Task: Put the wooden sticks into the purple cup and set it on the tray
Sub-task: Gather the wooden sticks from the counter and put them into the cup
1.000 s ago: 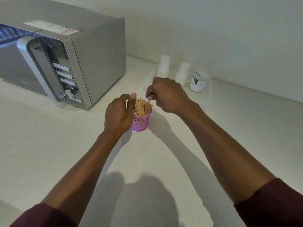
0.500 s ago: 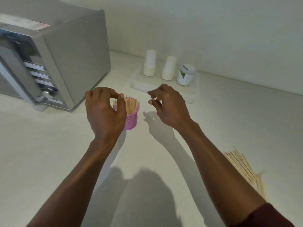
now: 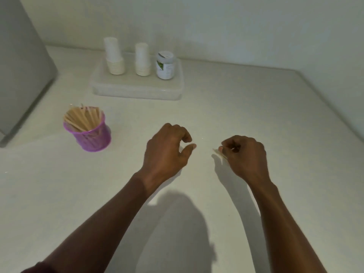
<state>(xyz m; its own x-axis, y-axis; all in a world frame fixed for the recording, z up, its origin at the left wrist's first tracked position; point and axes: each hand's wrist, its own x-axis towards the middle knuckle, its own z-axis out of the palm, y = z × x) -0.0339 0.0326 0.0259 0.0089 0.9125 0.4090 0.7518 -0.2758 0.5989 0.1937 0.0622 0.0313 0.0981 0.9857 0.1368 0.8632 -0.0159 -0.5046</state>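
The purple mesh cup (image 3: 92, 138) stands on the counter at the left, packed with wooden sticks (image 3: 82, 118) that lean out of its top. My left hand (image 3: 167, 150) hovers mid-counter to the right of the cup, fingers loosely curled and holding nothing. My right hand (image 3: 246, 154) is further right, low over the counter, with its fingers curled round a few loose wooden sticks (image 3: 217, 152). Only their tips show past my thumb. The translucent white tray (image 3: 137, 91) sits at the back near the wall, well apart from the cup.
Two stacks of white paper cups (image 3: 114, 56) (image 3: 142, 60) and a white jar with a green label (image 3: 165, 66) stand in the tray. The grey side of the microwave (image 3: 19, 75) fills the left edge. A wall bounds the counter at the back and right.
Both hands have left the purple cup and moved right. My right hand has come down on loose sticks and closed round them. The view has swung right, away from the microwave.
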